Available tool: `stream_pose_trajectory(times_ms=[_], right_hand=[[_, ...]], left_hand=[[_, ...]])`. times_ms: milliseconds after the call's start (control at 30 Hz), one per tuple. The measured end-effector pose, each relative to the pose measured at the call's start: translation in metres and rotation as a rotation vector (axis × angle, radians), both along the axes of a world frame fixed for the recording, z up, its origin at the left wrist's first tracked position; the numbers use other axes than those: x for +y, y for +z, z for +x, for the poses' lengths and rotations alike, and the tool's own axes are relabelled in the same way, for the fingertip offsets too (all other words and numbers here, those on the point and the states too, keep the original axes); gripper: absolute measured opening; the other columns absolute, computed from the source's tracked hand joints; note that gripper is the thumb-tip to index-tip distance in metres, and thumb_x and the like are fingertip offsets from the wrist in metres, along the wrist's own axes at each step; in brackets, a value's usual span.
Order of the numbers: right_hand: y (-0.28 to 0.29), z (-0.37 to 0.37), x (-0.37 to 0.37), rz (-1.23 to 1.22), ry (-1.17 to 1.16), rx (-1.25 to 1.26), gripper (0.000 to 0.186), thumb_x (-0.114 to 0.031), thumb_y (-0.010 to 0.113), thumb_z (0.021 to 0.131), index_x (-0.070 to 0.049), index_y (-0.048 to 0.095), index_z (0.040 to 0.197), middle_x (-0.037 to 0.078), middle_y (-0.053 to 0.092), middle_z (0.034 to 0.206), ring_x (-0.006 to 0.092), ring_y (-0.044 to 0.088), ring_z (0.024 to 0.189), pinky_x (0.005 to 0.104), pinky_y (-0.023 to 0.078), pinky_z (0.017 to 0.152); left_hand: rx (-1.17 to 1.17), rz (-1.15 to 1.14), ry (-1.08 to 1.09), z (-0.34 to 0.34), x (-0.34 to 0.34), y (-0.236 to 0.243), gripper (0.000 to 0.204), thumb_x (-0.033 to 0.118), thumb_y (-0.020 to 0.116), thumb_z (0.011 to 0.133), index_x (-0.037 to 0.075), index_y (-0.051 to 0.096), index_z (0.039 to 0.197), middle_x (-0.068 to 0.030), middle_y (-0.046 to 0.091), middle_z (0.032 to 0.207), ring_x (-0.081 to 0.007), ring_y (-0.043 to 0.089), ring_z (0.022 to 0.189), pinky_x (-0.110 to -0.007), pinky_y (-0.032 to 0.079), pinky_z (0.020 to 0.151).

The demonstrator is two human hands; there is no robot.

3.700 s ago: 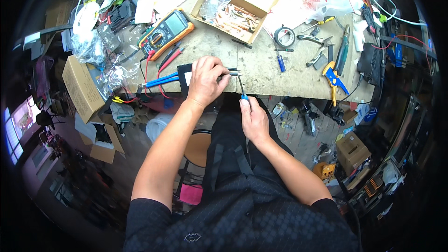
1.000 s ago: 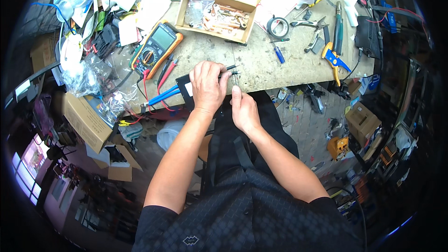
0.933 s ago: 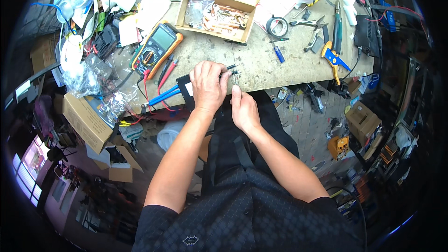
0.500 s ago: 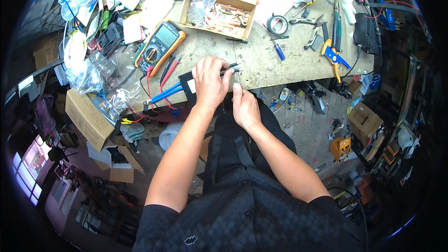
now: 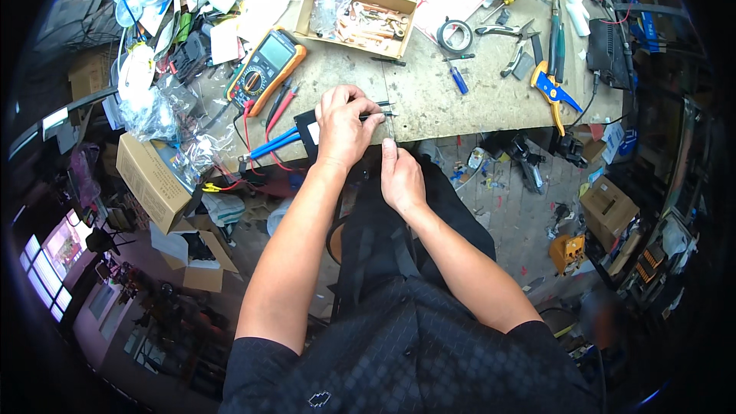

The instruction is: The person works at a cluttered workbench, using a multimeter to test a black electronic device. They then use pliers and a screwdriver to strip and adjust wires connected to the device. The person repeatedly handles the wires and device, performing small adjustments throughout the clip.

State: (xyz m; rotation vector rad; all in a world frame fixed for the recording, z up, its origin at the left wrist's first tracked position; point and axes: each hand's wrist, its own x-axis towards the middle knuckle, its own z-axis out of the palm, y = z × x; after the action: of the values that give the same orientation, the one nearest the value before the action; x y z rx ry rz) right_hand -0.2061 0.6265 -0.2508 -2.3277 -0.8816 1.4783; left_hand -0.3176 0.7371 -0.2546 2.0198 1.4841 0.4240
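Near the front edge of the table, my left hand (image 5: 345, 129) presses down with its fingers bent. Thumb and fingertips pinch a thin black wire (image 5: 377, 114) whose end sticks out to the right. Partly under that hand lies a flat black piece (image 5: 306, 127) with a white patch; blue cables (image 5: 274, 142) run from its left side. My right hand (image 5: 402, 182) is closed at the table edge, thumb up, on a thin metal tool (image 5: 389, 129). Its tip points away from me, close to the wire end. The grip hides most of the tool, so its kind is unclear.
An orange multimeter (image 5: 265, 69) with red and black probes (image 5: 282, 110) lies at left. Behind my hands stands a cardboard box (image 5: 357, 24) of copper lugs. Black tape (image 5: 455, 36), a blue screwdriver (image 5: 459, 80) and blue-yellow wire strippers (image 5: 553, 93) lie at right.
The whole view has shifted slightly. Both hands keep nearly the same grip and place, with the metal tool still beside the wire end.
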Motion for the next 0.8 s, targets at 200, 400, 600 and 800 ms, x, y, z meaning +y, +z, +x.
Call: stream_pose_trajectory(times_ms=[200, 400, 600, 800], right_hand=[[-0.002, -0.006, 0.0, 0.015, -0.041, -0.037, 0.071, -0.056, 0.036, 0.114, 0.004, 0.068, 0.095, 0.035, 0.069, 0.096, 0.0553, 0.066, 0.098, 0.0585, 0.051, 0.085], [0.009, -0.008, 0.006, -0.01, -0.076, -0.062, 0.071, -0.056, 0.037, 0.114, 0.004, 0.069, 0.095, 0.035, 0.07, 0.096, 0.0547, 0.067, 0.098, 0.0576, 0.052, 0.086], [0.023, -0.007, 0.019, -0.102, -0.045, -0.116, 0.072, -0.059, 0.036, 0.113, 0.004, 0.07, 0.1, 0.034, 0.072, 0.101, 0.0543, 0.067, 0.103, 0.0578, 0.053, 0.089], [0.012, -0.014, 0.012, -0.087, -0.056, -0.133, 0.069, -0.057, 0.037, 0.113, 0.003, 0.069, 0.1, 0.034, 0.071, 0.1, 0.0544, 0.067, 0.1, 0.0586, 0.052, 0.087]], left_hand=[[0.043, -0.036, -0.075, -0.001, 0.008, 0.005, 0.014, 0.018, 0.089, 0.076, 0.013, 0.081, 0.086, -0.0041, 0.064, 0.109, -0.0293, 0.057, 0.117, -0.044, 0.042, 0.103], [0.045, -0.059, -0.087, 0.003, 0.007, 0.007, 0.012, 0.016, 0.088, 0.078, 0.012, 0.079, 0.085, -0.0049, 0.064, 0.113, -0.0301, 0.056, 0.12, -0.046, 0.041, 0.103], [0.055, -0.012, -0.103, 0.005, 0.005, 0.005, 0.011, 0.015, 0.086, 0.079, 0.011, 0.078, 0.086, -0.0054, 0.064, 0.113, -0.0303, 0.056, 0.12, -0.046, 0.04, 0.102], [0.012, -0.087, -0.115, -0.002, 0.015, 0.012, 0.01, 0.015, 0.085, 0.082, 0.009, 0.081, 0.088, -0.0068, 0.066, 0.109, -0.0313, 0.058, 0.115, -0.046, 0.044, 0.101]])
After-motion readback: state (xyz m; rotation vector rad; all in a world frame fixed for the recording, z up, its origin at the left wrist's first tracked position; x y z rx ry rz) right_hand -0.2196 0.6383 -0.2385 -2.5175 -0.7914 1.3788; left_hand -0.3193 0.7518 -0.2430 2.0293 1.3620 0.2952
